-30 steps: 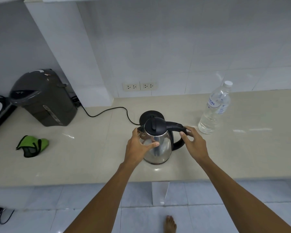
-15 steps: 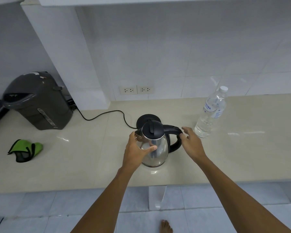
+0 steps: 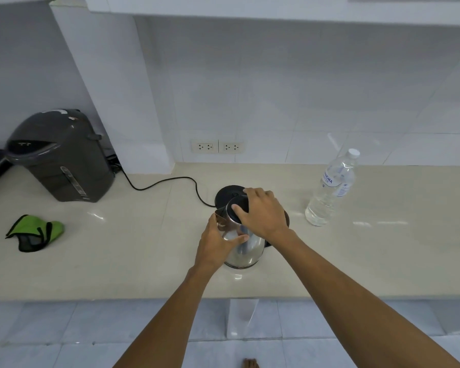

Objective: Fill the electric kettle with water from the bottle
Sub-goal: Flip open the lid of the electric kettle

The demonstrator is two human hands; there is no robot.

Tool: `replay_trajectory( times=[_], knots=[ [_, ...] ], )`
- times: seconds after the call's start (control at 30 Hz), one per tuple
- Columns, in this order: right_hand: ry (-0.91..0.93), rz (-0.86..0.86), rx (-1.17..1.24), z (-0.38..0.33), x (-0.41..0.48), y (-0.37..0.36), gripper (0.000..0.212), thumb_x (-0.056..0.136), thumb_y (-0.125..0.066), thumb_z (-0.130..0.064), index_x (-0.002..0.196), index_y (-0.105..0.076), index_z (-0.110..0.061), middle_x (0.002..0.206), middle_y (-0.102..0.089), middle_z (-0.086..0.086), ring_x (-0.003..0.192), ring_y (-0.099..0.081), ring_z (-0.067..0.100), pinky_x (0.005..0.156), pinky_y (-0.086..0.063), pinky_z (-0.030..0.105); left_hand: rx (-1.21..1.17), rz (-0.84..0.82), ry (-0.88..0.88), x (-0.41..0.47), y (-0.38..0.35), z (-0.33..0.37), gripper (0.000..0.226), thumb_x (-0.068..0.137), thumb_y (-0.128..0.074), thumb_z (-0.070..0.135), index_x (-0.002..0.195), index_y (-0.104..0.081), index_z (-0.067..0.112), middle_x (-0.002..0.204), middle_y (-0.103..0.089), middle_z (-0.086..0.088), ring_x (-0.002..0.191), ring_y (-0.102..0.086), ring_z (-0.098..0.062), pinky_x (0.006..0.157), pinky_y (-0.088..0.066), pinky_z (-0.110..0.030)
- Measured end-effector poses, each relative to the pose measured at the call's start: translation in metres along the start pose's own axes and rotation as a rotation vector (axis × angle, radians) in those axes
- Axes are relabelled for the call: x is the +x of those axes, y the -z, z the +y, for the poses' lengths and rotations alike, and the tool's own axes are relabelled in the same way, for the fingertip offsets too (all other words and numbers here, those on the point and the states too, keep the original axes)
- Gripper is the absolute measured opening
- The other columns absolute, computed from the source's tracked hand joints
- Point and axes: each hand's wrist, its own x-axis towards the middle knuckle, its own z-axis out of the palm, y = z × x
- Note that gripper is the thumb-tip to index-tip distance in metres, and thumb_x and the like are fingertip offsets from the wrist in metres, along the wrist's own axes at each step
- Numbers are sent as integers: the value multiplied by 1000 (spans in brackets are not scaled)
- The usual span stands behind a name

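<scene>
The left hand (image 3: 215, 244) wraps the polished steel electric kettle (image 3: 246, 248), fingers curled against its side near the spout. The right hand (image 3: 263, 215) lies over the kettle's black lid (image 3: 238, 209), fingers closed on it. The kettle stands on the beige counter (image 3: 144, 248), in front of its round black base (image 3: 227, 193). To the right, apart, stands the capped clear plastic water bottle (image 3: 329, 189), with bare counter between them.

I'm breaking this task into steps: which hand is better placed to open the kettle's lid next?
The right hand. It already lies over the black lid of the kettle, fingers on top. The left hand grips the steel body below the spout, so it looks better suited to steadying.
</scene>
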Motion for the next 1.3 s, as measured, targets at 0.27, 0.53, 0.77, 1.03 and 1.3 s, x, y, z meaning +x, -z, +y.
replay_trajectory(
  times=[0.27, 0.53, 0.77, 1.03, 1.3],
  knots=[
    [-40, 5, 47, -2, -2, -5, 54, 96, -51, -44, 141, -53, -13, 124, -69, 10, 116, -60, 29, 87, -55, 42, 43, 1, 13, 3, -1, -3, 97, 66, -93, 56, 145, -44, 27, 126, -64, 12, 115, -61, -12, 92, -53, -29],
    [-58, 45, 74, -8, -5, -5, 43, 98, -52, -30, 134, -59, -7, 111, -71, 12, 104, -63, 31, 79, -51, 38, 75, 2, 17, 1, 0, -3, 97, 65, -92, 59, 144, -44, 30, 125, -62, 15, 113, -61, -11, 89, -52, -28],
    [-75, 53, 206, -4, 1, -3, 47, 96, -52, -30, 137, -60, -9, 110, -74, 15, 104, -66, 33, 80, -54, 38, 78, -11, 20, 2, 1, -4, 96, 67, -92, 55, 145, -44, 27, 129, -63, 11, 116, -62, -13, 94, -54, -33],
    [-132, 16, 389, 10, 3, 7, 49, 93, -50, -46, 134, -63, -22, 114, -75, 2, 107, -66, 26, 94, -53, 37, 90, -12, 30, 0, 2, -3, 96, 68, -92, 56, 146, -43, 29, 129, -63, 12, 118, -61, -13, 96, -54, -34],
    [-154, 69, 637, 26, -2, 22, 39, 97, -55, -38, 132, -67, -25, 128, -71, -10, 122, -61, 13, 105, -44, 27, 88, -20, 21, 0, 3, -4, 89, 67, -91, 56, 140, -45, 34, 122, -62, 17, 115, -61, -12, 98, -55, -38]
  ],
)
